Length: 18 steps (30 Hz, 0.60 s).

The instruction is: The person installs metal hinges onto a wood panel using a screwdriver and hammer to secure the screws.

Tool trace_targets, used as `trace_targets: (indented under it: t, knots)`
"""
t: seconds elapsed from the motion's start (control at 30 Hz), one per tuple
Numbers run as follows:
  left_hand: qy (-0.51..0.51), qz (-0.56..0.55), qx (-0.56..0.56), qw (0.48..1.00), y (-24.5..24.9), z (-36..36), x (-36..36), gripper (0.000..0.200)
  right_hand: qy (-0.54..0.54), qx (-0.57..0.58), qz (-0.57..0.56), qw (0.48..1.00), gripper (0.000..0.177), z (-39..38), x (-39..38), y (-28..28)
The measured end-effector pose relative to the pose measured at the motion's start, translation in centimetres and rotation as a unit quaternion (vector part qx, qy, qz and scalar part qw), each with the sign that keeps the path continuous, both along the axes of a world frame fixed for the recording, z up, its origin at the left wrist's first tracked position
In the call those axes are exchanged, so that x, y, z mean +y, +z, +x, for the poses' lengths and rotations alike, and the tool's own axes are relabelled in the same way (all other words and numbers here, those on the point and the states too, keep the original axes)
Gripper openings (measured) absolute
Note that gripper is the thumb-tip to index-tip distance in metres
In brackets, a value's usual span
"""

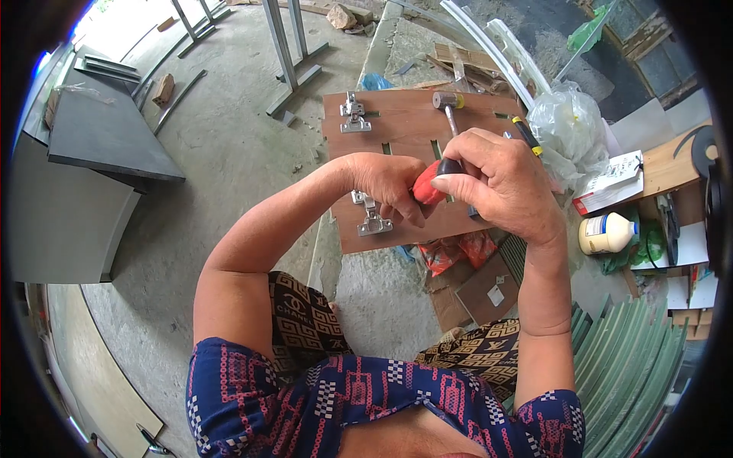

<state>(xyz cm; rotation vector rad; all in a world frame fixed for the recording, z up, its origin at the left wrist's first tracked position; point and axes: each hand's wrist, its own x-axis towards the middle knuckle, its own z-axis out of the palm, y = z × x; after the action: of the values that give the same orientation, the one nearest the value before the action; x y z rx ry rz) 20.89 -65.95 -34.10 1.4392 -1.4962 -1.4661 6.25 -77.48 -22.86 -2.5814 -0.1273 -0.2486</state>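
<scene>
Both of my hands are over a brown wooden board (405, 126) with slots cut in it. My right hand (500, 179) grips the black end of a red-and-black screwdriver (430, 185), thumb across its top. The fingers of my left hand (389, 183) curl round the red part; the shaft and tip are hidden. Near my left wrist, a metal cabinet hinge (374, 221) is on the board's lower left, and another hinge (353, 114) at its upper left. Beyond my right hand lies a hammer (445, 101), its lower handle hidden behind that hand.
A yellow-and-black tool (527, 136) lies at the board's right edge, beside clear plastic bags (569, 122). A white bottle (607, 233) lies further right. Green strips (630, 374) are stacked at lower right. A dark panel (111, 126) and metal frames (286, 57) stand at left and back.
</scene>
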Motion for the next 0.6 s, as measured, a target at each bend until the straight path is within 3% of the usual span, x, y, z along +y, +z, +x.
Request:
trace_targets:
  t: [0.1,0.2,0.3,0.4,0.5,0.6]
  knots:
    - [-0.001,-0.003,0.001,1.0,0.23,-0.06,0.17,0.02,-0.022,0.009,0.015,1.0,0.031,0.11,0.28,0.19]
    - [-0.003,-0.005,-0.007,1.0,0.78,-0.09,0.39,0.02,-0.021,-0.01,-0.042,0.999,0.037,0.16,0.22,0.09]
    - [-0.01,-0.011,-0.004,1.0,0.68,0.02,0.36,0.02,0.001,0.008,-0.105,0.994,0.034,0.15,-0.35,0.24]
    - [-0.005,-0.003,0.009,1.0,0.53,0.08,0.4,0.02,0.008,-0.038,0.02,0.999,0.026,-0.24,0.27,0.43]
    - [-0.002,0.009,0.019,1.0,0.26,0.09,0.2,0.02,0.074,-0.046,0.036,0.995,0.025,-0.24,-0.47,-0.25]
    - [-0.004,0.019,0.011,1.0,0.45,0.06,0.19,0.019,0.07,-0.039,0.055,0.995,0.02,-0.12,-0.24,-0.07]
